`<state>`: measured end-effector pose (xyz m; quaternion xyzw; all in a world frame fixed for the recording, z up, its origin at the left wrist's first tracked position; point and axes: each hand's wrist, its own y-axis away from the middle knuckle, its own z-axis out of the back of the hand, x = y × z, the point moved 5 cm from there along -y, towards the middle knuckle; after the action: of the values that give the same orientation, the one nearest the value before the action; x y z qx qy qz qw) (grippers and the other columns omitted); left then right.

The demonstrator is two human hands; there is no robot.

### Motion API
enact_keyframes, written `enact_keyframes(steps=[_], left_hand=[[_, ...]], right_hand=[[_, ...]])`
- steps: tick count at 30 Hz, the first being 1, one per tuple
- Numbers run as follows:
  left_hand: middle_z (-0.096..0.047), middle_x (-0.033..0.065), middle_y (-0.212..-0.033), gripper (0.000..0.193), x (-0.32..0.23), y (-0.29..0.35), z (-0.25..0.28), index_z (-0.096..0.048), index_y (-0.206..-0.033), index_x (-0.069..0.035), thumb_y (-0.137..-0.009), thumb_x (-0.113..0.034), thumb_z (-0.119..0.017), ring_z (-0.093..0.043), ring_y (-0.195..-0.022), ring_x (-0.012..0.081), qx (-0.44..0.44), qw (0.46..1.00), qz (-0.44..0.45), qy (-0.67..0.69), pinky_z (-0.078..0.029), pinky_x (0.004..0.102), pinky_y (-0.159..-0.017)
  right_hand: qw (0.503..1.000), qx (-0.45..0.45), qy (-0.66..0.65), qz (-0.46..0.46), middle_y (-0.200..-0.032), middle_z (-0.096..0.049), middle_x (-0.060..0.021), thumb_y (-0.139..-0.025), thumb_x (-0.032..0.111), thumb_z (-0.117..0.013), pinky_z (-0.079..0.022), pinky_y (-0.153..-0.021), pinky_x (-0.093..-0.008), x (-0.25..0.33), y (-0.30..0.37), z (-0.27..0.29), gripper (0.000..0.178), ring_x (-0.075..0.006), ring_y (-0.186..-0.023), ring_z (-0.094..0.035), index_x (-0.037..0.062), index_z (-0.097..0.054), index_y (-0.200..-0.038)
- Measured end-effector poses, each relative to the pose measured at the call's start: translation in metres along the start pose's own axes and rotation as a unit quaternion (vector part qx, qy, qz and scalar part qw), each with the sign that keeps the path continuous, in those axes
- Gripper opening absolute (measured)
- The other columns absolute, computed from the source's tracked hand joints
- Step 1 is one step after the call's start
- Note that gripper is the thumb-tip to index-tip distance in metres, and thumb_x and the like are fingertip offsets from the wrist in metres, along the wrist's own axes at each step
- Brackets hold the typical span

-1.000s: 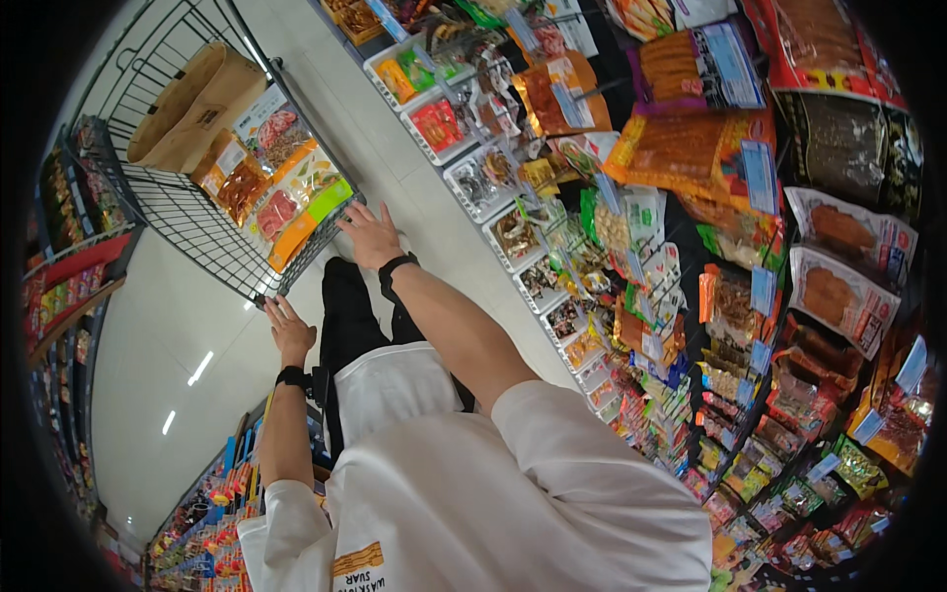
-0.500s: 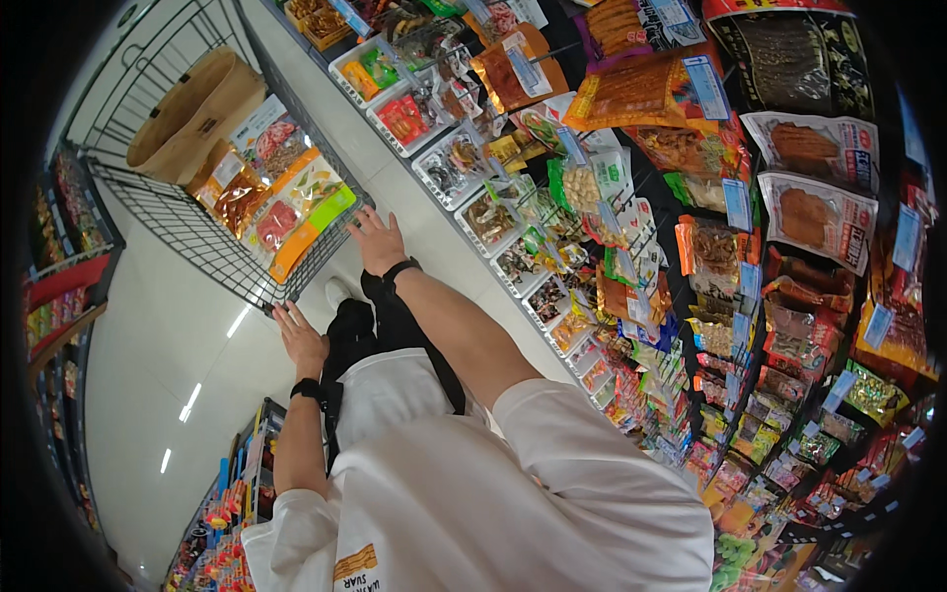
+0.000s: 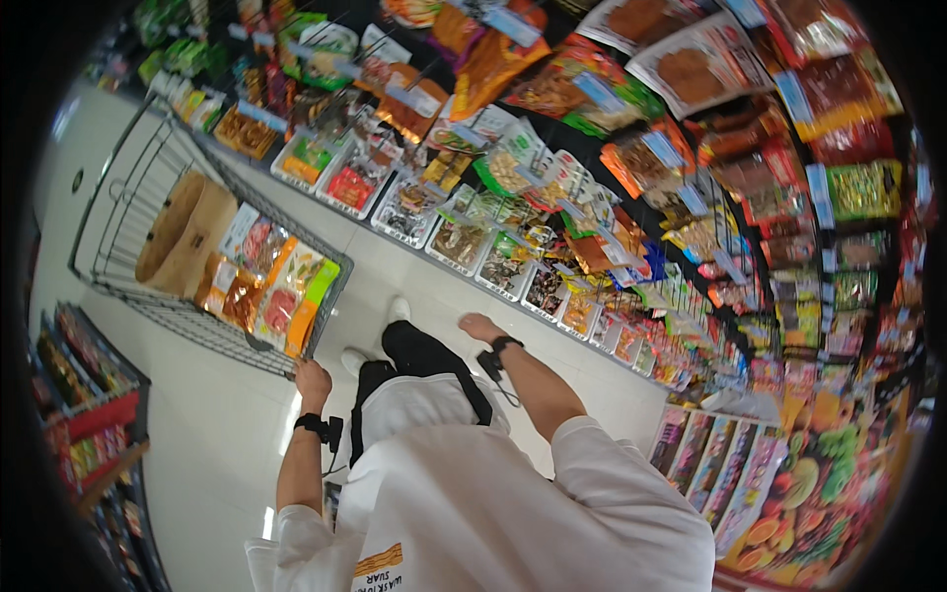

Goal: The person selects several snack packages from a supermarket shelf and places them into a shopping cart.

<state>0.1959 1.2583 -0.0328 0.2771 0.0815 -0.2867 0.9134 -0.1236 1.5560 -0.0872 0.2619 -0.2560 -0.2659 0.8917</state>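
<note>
Shelving wall (image 3: 750, 197) fills my right and upper view, hung thick with red, orange and green snack packets; below it a row of shallow trays (image 3: 464, 242) of small packs runs along the floor line. Wire shopping cart (image 3: 148, 212) sits ahead-left on pale floor tiles (image 3: 197, 434), carrying a brown cardboard box (image 3: 182, 232) and a stack of bright flat packets (image 3: 281, 296). A low rack (image 3: 84, 395) of goods crowds the cart's left side. My left hand (image 3: 313, 378) is clenched on the cart's near rim. My right hand (image 3: 480, 326) hangs free of the cart, fingers loose and open, holding nothing, near the tray row.
</note>
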Motion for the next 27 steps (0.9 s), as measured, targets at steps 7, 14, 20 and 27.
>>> enact_keyframes(steps=[7, 14, 20, 27], left_hand=[[-0.061, 0.0199, -0.109, 0.01, -0.097, -0.047, 0.051, -0.066, -0.084, 0.0, -0.076, -0.005, -0.061, -0.057, -0.101, 0.0369, -0.056, 0.954, -0.256, 0.146, -0.045, 0.0405, -0.089], [-0.069, 0.0113, -0.086, 0.004, -0.206, -0.075, 0.05, -0.068, -0.068, -0.003, -0.07, -0.005, -0.071, -0.065, -0.082, 0.0294, 0.035, 0.927, -0.274, 0.254, -0.051, 0.035, -0.074], [-0.068, 0.0117, -0.083, 0.01, -0.265, -0.101, 0.064, -0.068, -0.065, -0.002, -0.063, -0.005, -0.078, -0.065, -0.08, 0.0257, 0.013, 0.939, -0.236, 0.25, -0.05, 0.0326, -0.071], [-0.068, 0.0126, -0.083, 0.008, -0.304, -0.154, 0.068, -0.067, -0.076, 0.001, -0.073, -0.006, -0.071, -0.065, -0.075, 0.0234, -0.027, 0.926, -0.191, 0.324, -0.05, 0.0311, -0.069]], right_hand=[[0.86, -0.046, -0.437, -0.26, -0.089, -0.062, -0.0103, -0.084, 0.018, -0.049, -0.05, -0.069, -0.0345, -0.028, 0.089, 0.0, 0.02, -0.0223, -0.081, -0.062, 0.005, -0.062, -0.091], [0.754, -0.139, -0.594, -0.244, -0.091, -0.063, -0.0046, -0.085, 0.028, -0.055, -0.049, -0.067, -0.0292, -0.054, 0.068, 0.064, 0.027, -0.0168, -0.08, -0.061, 0.0034, -0.062, -0.093], [0.83, -0.214, -0.483, -0.179, -0.099, -0.065, -0.0135, -0.082, 0.032, -0.053, -0.049, -0.077, -0.0333, -0.124, -0.001, 0.129, 0.035, -0.0247, -0.087, -0.063, 0.0057, -0.063, -0.104], [0.83, -0.385, -0.342, -0.213, -0.104, -0.064, -0.016, -0.082, 0.027, -0.061, -0.046, -0.086, -0.0385, -0.193, -0.076, 0.204, 0.047, -0.0342, -0.1, -0.059, 0.0028, -0.051, -0.121]])
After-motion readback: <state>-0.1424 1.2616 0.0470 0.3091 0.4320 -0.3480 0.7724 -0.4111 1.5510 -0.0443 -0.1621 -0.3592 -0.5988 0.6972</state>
